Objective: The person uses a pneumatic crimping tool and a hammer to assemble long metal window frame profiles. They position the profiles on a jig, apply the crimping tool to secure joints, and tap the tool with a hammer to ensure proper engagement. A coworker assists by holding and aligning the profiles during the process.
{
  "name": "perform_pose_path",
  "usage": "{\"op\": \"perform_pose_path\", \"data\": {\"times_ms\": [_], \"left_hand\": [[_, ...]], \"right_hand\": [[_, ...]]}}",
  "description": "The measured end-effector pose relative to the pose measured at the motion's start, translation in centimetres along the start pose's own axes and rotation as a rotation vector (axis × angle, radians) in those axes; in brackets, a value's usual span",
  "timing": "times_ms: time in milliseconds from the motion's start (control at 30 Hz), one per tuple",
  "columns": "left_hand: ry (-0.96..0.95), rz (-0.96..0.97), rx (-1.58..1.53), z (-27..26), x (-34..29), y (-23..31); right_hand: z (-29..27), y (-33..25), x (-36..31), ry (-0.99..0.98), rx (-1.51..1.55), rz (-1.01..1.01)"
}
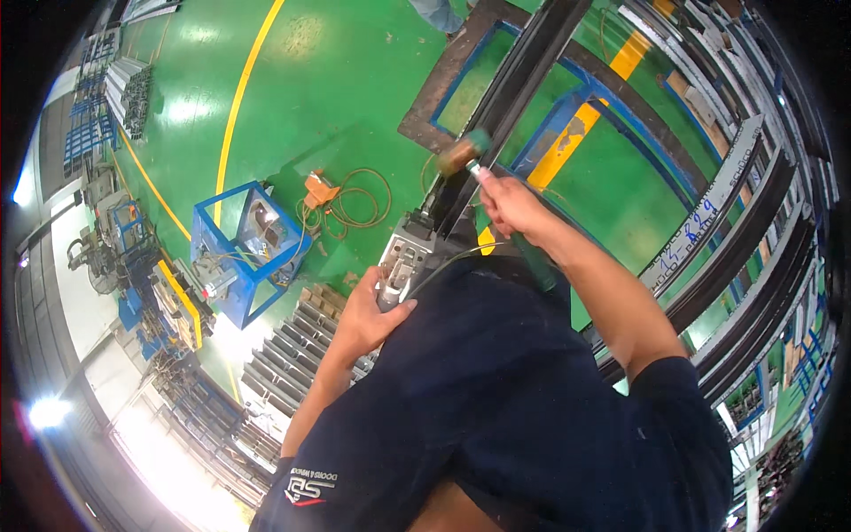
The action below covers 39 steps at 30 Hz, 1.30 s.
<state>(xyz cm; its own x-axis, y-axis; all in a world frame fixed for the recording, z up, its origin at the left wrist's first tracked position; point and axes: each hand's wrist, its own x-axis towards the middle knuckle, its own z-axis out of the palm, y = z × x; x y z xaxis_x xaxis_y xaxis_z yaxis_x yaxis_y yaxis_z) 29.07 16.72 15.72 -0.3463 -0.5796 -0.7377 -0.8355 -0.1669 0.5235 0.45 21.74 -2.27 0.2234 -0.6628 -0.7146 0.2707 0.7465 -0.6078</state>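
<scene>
The right hand (514, 208) is wrapped around the shaft of a mallet (463, 154), fingers fully curled and thumb laid along the shaft. The mallet head is a short cylinder, amber-brown along the barrel and green at one end, slightly blurred; a dark green grip extends behind the hand. The head is located over a long black profile (530, 75) with straight, parallel ridges; contact between them cannot be determined. The left hand (362, 317) is partly closed, with thumb and fingers set apart around the rounded lower end of a grey metal fixture (410, 251). This fixture is a block with a recessed face, located at the near end of the profile. A thin cable passes just beside it. The profile crosses a blue-edged steel frame (425, 127) with a worn brown top. On the smooth, glossy green floor (328, 97) lie an orange, box-shaped pedal (320, 189) and a coiled hose (387, 202), near a blue, open-sided steel stand (232, 306).
</scene>
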Motion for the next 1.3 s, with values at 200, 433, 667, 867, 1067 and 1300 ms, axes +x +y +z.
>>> {"op": "perform_pose_path", "data": {"times_ms": [200, 433, 667, 867, 1067, 1300], "left_hand": [[0.018, -0.037, 0.128, -0.1, -0.2, -0.1], [0.041, -0.034, 0.177, 0.4, 0.0, -2.5], [0.044, 0.059, 0.141, 0.3, -0.1, -1.4], [0.073, 0.184, 0.128, 0.3, -0.5, -2.5], [-0.026, 0.089, -0.075, -0.1, -0.6, -0.7], [-0.166, 0.056, -0.204, -1.0, 1.5, -3.4]], "right_hand": [[-0.1, 0.4, -0.1, -0.021, -0.177, -0.052], [0.7, 0.8, 0.5, -0.047, -0.336, -0.096], [0.7, -0.1, -1.0, -0.104, -0.498, -0.031], [-4.0, 5.0, -5.3, 0.638, -0.061, -0.335], [-9.9, 8.4, -9.3, 1.554, -0.127, -0.359], [-18.6, 12.5, -11.2, 1.689, -0.393, -0.163]]}}
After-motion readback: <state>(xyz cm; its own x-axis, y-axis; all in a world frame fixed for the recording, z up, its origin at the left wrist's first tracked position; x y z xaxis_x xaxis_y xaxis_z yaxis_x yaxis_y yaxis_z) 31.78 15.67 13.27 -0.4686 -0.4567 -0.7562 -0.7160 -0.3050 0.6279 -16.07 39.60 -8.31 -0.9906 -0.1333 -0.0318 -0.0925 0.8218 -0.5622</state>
